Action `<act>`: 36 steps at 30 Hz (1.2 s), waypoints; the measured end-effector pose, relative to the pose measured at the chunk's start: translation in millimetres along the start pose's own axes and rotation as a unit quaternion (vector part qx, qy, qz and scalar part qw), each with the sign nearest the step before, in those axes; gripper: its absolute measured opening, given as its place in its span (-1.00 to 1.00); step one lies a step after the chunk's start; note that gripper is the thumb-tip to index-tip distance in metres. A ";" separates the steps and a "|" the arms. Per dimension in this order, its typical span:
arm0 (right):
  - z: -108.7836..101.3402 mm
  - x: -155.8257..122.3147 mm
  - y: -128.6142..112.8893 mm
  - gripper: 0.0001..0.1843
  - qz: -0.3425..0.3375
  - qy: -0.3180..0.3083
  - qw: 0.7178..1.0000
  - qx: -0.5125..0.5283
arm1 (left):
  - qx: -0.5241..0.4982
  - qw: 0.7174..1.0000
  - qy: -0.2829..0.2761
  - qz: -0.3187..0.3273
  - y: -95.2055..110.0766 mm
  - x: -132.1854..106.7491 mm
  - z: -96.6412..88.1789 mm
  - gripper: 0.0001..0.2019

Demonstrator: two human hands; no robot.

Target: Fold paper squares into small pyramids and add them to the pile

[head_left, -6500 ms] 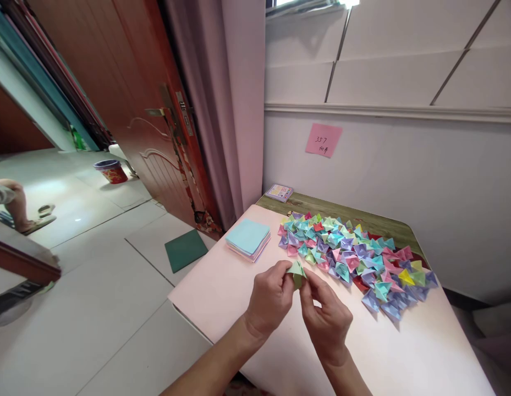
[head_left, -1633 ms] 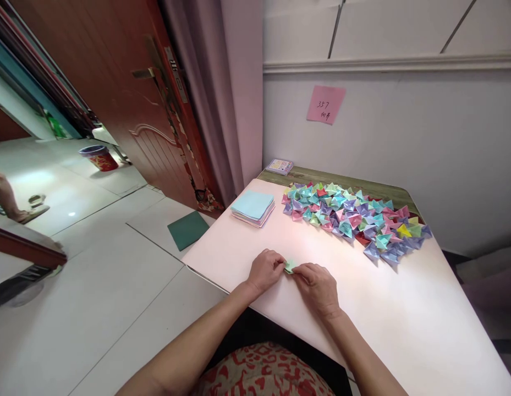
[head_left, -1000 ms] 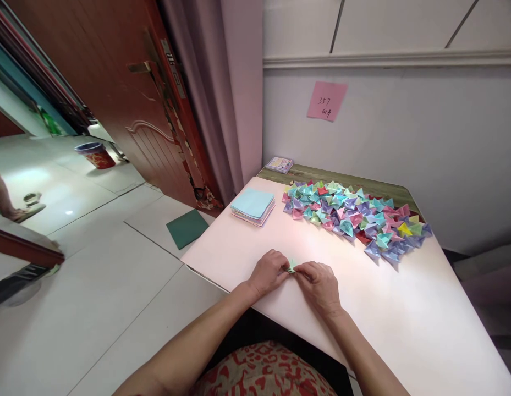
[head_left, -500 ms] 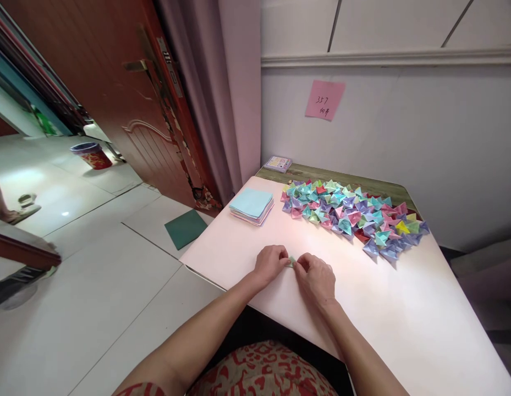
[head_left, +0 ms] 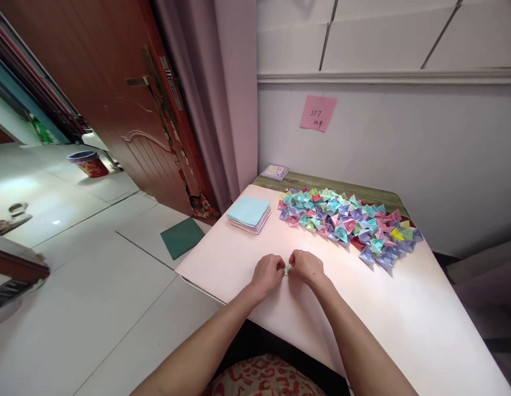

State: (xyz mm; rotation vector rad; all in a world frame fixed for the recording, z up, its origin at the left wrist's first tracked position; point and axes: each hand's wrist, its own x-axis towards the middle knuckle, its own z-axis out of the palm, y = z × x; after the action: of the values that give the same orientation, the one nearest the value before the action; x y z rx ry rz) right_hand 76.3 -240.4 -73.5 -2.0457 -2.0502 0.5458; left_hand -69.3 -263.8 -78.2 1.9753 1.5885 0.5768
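A small pale green folded paper (head_left: 287,269) lies low over the table, mostly covered by my fingers. My left hand (head_left: 269,272) pinches it from the left side. From the right, my right hand (head_left: 307,266) has its fingers closed on the other edge. Beyond the hands spreads a heap of folded paper boats (head_left: 341,220) in teal, purple, pink, green, red and yellow. A stack of square paper sheets (head_left: 249,213), light blue on top, sits to the left of the heap.
The table (head_left: 383,313) has a pale pinkish cover. A small pile of printed cards (head_left: 275,172) lies at its back corner. A pink note (head_left: 318,113) is stuck to the wall. On the floor are a dark green square (head_left: 182,238) and a bin (head_left: 88,164); a person's foot shows far left.
My right hand has shifted up and turned its fingers over the paper. Both hands still hold the green piece. The view has tilted up slightly.
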 end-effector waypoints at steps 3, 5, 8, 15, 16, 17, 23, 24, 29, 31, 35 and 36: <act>1.0 -0.9 1.1 -0.85 -0.004 -0.014 1.000 0.008 | -0.016 0.999 0.030 0.018 -6.2 -7.5 6.4 -0.81; 0.4 -6.2 2.0 -0.89 -0.010 -0.014 1.000 0.019 | -0.028 0.998 0.047 0.028 -8.5 -11.5 9.4 -0.84; -1.5 -17.2 3.4 -0.93 -0.021 -0.001 0.999 0.034 | -0.048 0.996 0.067 0.035 -9.5 -15.8 10.9 -0.88; -2.2 -33.6 8.3 -0.85 0.026 0.004 0.943 0.332 | -0.300 0.948 0.081 -0.066 -5.7 -19.1 4.3 -0.64; -3.1 -35.1 7.6 -0.77 0.035 -0.001 0.912 0.408 | -0.363 0.924 0.075 -0.096 -3.1 -19.5 2.2 -0.61; -4.4 -36.7 6.2 -0.70 0.039 -0.005 0.878 0.477 | -0.419 0.898 0.066 -0.120 0.2 -19.9 -0.1 -0.59; -22.9 -53.0 -10.1 -0.53 0.040 0.012 0.776 0.630 | -0.551 0.826 0.040 -0.107 26.3 -22.1 -23.0 -0.70; -26.8 -56.0 -11.8 -0.52 0.034 0.004 0.776 0.630 | -0.546 0.832 0.044 -0.089 30.0 -22.5 -28.2 -0.73; -41.4 -67.1 -14.6 -0.60 0.002 -0.024 0.807 0.590 | -0.484 0.874 0.034 -0.030 44.6 -27.5 -47.6 -0.77; -43.1 -69.9 -16.6 -0.63 -0.002 0.015 0.803 0.595 | -0.474 0.879 0.046 -0.017 48.7 -30.9 -48.5 -0.77; -43.1 -74.6 -22.6 -0.69 -0.008 0.099 0.778 0.621 | -0.451 0.892 0.038 -0.027 55.0 -38.1 -45.4 -0.71; -43.1 -75.7 -24.1 -0.69 -0.007 0.107 0.773 0.626 | -0.442 0.896 0.026 -0.031 56.9 -39.9 -45.7 -0.70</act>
State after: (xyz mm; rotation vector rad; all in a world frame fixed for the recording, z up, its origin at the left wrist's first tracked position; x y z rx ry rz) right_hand 73.0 -309.7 -15.7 -1.1390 -0.9676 1.1691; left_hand -64.1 -305.7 -6.5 1.2127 1.0933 1.0922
